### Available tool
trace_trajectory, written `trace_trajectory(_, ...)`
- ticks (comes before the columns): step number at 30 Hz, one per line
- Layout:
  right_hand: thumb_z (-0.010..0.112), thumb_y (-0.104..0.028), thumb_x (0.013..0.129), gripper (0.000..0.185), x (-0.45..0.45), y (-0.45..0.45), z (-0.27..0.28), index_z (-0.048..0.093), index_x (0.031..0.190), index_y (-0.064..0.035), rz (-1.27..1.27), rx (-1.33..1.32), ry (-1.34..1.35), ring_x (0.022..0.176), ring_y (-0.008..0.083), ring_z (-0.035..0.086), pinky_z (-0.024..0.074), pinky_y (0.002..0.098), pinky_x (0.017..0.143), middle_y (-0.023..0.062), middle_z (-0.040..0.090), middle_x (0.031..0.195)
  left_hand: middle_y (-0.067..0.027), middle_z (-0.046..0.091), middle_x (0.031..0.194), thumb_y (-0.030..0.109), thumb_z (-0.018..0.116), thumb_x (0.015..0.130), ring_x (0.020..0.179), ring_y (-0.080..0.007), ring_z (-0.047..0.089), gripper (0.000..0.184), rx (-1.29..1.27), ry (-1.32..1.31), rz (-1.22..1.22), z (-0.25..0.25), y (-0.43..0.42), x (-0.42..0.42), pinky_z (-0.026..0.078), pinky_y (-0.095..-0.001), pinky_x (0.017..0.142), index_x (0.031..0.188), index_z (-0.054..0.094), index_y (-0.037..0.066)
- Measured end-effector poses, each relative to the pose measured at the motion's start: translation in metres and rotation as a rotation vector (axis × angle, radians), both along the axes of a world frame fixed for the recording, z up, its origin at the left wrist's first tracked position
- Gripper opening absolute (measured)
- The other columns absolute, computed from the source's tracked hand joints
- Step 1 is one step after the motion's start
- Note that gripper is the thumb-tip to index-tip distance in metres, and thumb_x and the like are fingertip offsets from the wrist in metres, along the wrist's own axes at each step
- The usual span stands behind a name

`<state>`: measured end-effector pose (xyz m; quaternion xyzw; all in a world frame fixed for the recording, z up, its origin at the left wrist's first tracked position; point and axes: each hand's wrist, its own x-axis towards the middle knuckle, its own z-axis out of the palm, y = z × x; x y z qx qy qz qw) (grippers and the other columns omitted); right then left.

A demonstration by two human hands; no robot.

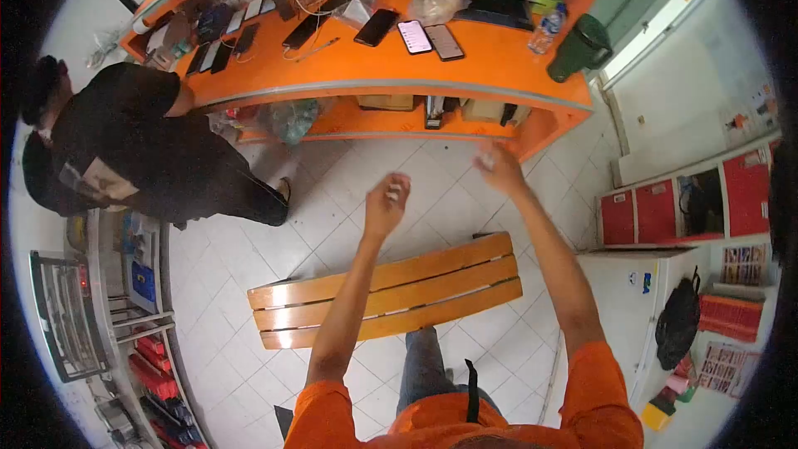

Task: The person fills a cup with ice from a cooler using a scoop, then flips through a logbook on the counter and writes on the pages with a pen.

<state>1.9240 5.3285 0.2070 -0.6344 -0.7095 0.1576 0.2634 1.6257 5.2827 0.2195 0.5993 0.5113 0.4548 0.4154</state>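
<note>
Both my arms reach forward in the air in orange sleeves, over the bench and the tiled floor. My left hand (386,204) is raised beyond the bench's far edge, its fingers loosely curved with a gap to the thumb and nothing seen in it. My right hand (500,170) is farther forward, near the counter's lower shelf, slightly blurred, with fingers bent and apart. Nothing is visible in it. Below my forearms stands a slatted wooden bench (399,289). Nearest ahead is an orange counter (332,75), which neither hand clearly touches.
Phones (415,37), cables, a water bottle (549,29) and a dark green container (582,48) are on the counter. A person in black (137,141) stands at left. Shelves (137,299) line the left; red lockers (657,210) and a white cabinet (611,308) are at right.
</note>
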Motion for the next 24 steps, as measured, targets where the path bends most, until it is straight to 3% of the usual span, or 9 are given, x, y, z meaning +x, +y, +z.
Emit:
trace_trajectory(2, 0.074, -0.025, 0.087, 0.052, 0.01, 0.098, -0.011, 0.054, 0.131, -0.0072, 0.056, 0.148, -0.093, 0.118, 0.0403, 0.059, 0.0468, 0.0478, 0.1, 0.0196, 0.063, 0.126, -0.0055, 0.073, 0.097, 0.003, 0.067, 0.092, 0.082, -0.0146, 0.069, 0.01, 0.116, 0.022, 0.099, -0.017, 0.069, -0.011, 0.054, -0.0277, 0.071, 0.101, 0.068, 0.005)
trace_trajectory(7, 0.077, -0.021, 0.079, 0.086, 0.032, 0.227, -0.058, 0.036, 0.153, -0.014, -0.079, 0.01, -0.438, 0.146, 0.0386, 0.032, 0.0295, 0.0589, 0.114, 0.0204, 0.034, 0.157, -0.0159, 0.072, 0.098, 0.013, 0.069, 0.089, 0.085, -0.0338, 0.072, 0.016, 0.211, 0.429, 0.229, -0.042, 0.234, -0.065, 0.056, -0.0397, 0.072, 0.102, 0.068, 0.004)
trace_trajectory(9, 0.079, -0.021, 0.077, 0.092, 0.03, 0.226, -0.057, 0.03, 0.156, -0.0166, -0.061, 0.043, -0.454, 0.149, 0.0377, 0.024, 0.0236, 0.0609, 0.116, 0.0184, 0.026, 0.161, -0.0172, 0.072, 0.094, 0.01, 0.068, 0.087, 0.087, -0.0371, 0.07, 0.015, 0.4, 0.444, 0.281, -0.067, 0.304, -0.087, 0.056, -0.0418, 0.075, 0.1, 0.069, 0.004)
trace_trajectory(12, 0.082, -0.02, 0.073, 0.103, 0.033, 0.225, -0.065, 0.025, 0.159, -0.0205, -0.025, 0.038, -0.42, 0.152, 0.0377, 0.017, 0.017, 0.0618, 0.118, 0.017, 0.018, 0.165, -0.0198, 0.068, 0.108, 0.01, 0.065, 0.085, 0.092, -0.0387, 0.069, 0.033, 0.582, 0.461, 0.331, -0.108, 0.407, -0.125, 0.056, -0.047, 0.079, 0.117, 0.062, 0.002)
trace_trajectory(13, 0.083, -0.02, 0.072, 0.106, 0.038, 0.222, -0.064, 0.024, 0.16, -0.0218, -0.025, 0.03, -0.402, 0.153, 0.0379, 0.015, 0.0152, 0.0618, 0.118, 0.0168, 0.016, 0.166, -0.02, 0.066, 0.115, 0.011, 0.064, 0.085, 0.094, -0.0392, 0.069, 0.041, 0.826, 0.611, 0.368, -0.091, 0.424, -0.128, 0.056, -0.0484, 0.08, 0.125, 0.059, 0.002)
trace_trajectory(15, 0.084, -0.019, 0.07, 0.108, 0.038, 0.224, -0.064, 0.024, 0.16, -0.0224, -0.03, 0.025, -0.39, 0.153, 0.0387, 0.016, 0.0137, 0.0606, 0.119, 0.0165, 0.015, 0.167, -0.0179, 0.064, 0.118, 0.01, 0.061, 0.085, 0.095, -0.038, 0.068, 0.05, 0.577, 0.632, 0.351, -0.115, 0.476, -0.145, 0.056, -0.0494, 0.086, 0.134, 0.053, 0.003)
trace_trajectory(17, 0.084, -0.02, 0.071, 0.107, 0.038, 0.226, -0.062, 0.024, 0.16, -0.0225, -0.038, 0.02, -0.378, 0.152, 0.0388, 0.016, 0.0136, 0.061, 0.119, 0.0167, 0.015, 0.167, -0.0139, 0.066, 0.113, 0.01, 0.06, 0.086, 0.094, -0.0356, 0.068, 0.05, 0.275, 1.039, 0.456, -0.108, 0.489, -0.144, 0.055, -0.0492, 0.089, 0.136, 0.055, 0.005)
trace_trajectory(21, 0.084, -0.021, 0.069, 0.11, 0.04, 0.222, -0.062, 0.024, 0.16, -0.0228, -0.026, 0.019, -0.369, 0.153, 0.0393, 0.016, 0.0134, 0.0619, 0.118, 0.017, 0.015, 0.167, -0.0069, 0.067, 0.098, 0.014, 0.061, 0.087, 0.093, -0.0308, 0.069, 0.016, 0.164, 1.285, 0.47, -0.106, 0.475, -0.119, 0.055, -0.0468, 0.077, 0.101, 0.068, 0.011)
trace_trajectory(24, 0.085, -0.021, 0.066, 0.113, 0.042, 0.226, -0.065, 0.023, 0.16, -0.0249, -0.023, 0.025, -0.361, 0.154, 0.0395, 0.014, 0.0127, 0.0631, 0.119, 0.0169, 0.015, 0.167, -0.0076, 0.066, 0.094, 0.012, 0.059, 0.088, 0.09, -0.0318, 0.064, 0.012, 0.463, 1.271, 0.506, -0.092, 0.404, -0.089, 0.05, -0.0509, 0.071, 0.098, 0.066, 0.012)
